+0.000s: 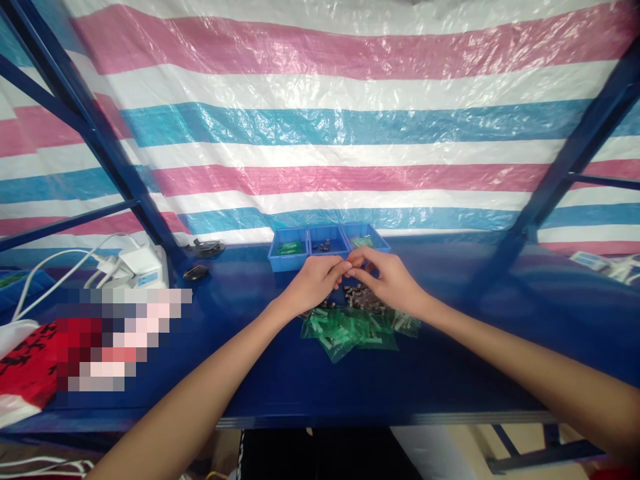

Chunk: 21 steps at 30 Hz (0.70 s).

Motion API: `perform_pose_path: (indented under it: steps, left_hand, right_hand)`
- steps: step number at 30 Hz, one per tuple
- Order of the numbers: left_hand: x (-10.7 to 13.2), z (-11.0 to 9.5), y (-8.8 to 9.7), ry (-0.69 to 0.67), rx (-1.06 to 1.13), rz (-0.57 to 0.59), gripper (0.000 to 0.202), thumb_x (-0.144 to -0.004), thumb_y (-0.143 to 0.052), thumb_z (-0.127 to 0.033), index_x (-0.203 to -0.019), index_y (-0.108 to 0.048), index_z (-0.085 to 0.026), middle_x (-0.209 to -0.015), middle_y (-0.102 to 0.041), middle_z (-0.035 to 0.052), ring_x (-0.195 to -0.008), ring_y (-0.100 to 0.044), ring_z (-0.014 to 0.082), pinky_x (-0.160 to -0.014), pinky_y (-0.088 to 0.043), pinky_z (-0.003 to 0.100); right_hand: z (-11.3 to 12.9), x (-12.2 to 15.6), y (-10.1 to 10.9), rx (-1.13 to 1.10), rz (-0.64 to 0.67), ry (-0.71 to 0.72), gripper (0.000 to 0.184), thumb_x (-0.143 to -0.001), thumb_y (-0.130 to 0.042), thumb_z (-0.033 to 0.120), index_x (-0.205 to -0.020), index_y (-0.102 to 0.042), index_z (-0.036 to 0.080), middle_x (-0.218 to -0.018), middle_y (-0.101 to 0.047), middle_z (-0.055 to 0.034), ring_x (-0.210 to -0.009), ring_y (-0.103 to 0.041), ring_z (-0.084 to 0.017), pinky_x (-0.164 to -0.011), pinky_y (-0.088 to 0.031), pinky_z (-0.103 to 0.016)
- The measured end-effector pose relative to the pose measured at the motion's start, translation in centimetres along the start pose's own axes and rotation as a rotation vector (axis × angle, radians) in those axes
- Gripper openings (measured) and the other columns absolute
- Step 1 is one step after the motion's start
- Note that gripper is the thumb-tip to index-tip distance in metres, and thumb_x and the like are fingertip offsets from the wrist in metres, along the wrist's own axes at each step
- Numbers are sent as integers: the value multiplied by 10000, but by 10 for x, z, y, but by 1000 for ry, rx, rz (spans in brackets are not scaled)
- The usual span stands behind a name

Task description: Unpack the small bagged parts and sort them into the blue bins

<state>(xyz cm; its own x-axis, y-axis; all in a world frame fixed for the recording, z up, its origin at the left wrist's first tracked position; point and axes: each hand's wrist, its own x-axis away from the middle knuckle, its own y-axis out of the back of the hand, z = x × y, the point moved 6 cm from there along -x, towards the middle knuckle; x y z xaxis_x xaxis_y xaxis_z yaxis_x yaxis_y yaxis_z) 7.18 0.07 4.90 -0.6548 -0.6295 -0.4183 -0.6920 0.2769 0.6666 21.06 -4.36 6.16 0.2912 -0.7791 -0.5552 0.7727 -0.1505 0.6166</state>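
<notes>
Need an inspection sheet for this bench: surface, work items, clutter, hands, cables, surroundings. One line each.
Surface: blue tabletop, shiny, with the work pile near its middle.
Work items: green packets heaped in front of small dark and metallic parts; three blue bins side by side behind, each with some contents.
Clutter: red item with black marks at left, partly pixelated; two small dark objects further back.
Hands: left hand and right hand meet at the fingertips above the parts; anything pinched there is too small to tell.
Cables: white cables and plugs at left.
Surroundings: striped sheeting behind, blue frame at the sides.
</notes>
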Motion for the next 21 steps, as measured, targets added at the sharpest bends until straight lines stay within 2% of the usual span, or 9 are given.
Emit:
perform_pose_path:
  steps: [4, 8, 14, 21]
  left_hand:
    - [2, -1, 1, 36, 6, -23, 409, -1042, -443, -485, -840, -613, -173, -664, -593, -23, -619, -588, 128, -610, -404, 244]
    - [4, -6, 4, 0, -33, -88, 301, -1004, -538, -472, -912, -587, -189, -711, -582, -34, -621, -536, 115, -600, -376, 240]
    - [3, -5, 2, 28, 9, -120, 288, -953, -624, -446, -843, -613, -180, -672, -573, -38, -594, -495, 100, -586, -365, 231]
    - [4, -2, 2, 91, 66, -114, 283, -971, -569, -444, -895, -636, -179, -684, -611, -17, -618, -563, 126, -581, -401, 234]
  right_hand:
    - [-3, -1, 0, -3, -14, -18, 85, -970, -573, 255, -959, -644, 209, -883, -722, -34, -781, -653, -185, -657, -446, -290]
    - [-7, -1, 1, 64, -32, -25, 69, -954, -587, 245, -935, -639, 204, -853, -720, -30, -722, -642, -178, -638, -442, -289]
    - [0, 3, 0, 172, -35, 59, 89, -943, -572, 195, -962, -659, 197, -907, -750, -39, -683, -638, -163, -630, -445, -279]
    - [-5, -1, 4, 54, -67, -46, 86, -952, -619, 248, -983, -689, 211, -910, -765, -30, -777, -687, -188, -670, -470, -295]
